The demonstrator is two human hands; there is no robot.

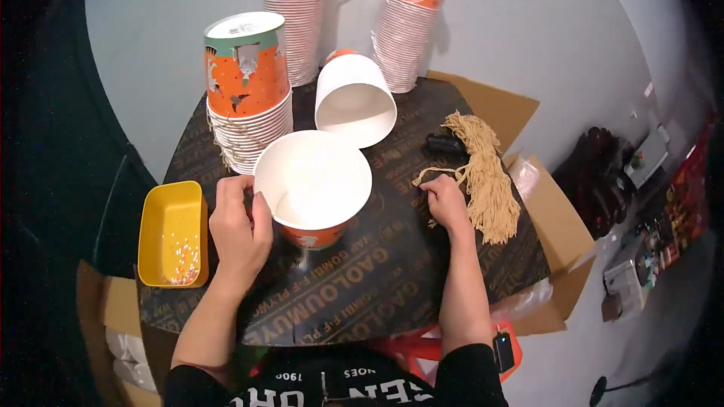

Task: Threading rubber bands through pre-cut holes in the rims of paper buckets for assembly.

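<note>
A large paper bucket (313, 181), white inside with an orange printed outside, stands upright on the dark printed board table. My left hand (240, 226) grips its left rim, thumb on the near side. A thin cord seems to lie against its inner wall. To the right, my right hand (446, 202) is closed in a pinch on a tan cord (430, 171) that loops from a bundle of tan cords (490, 188). Behind, a second white bucket (354, 109) lies tipped on its side, its mouth facing me.
At the left, a stack of upturned buckets (245, 79) has cords hanging at its rims. A yellow tray (143, 241) holds small coloured beads. Two wrapped bucket stacks (294, 30) stand at the wall. A black object (445, 144) lies beside the bundle; cardboard boxes (562, 207) flank the table.
</note>
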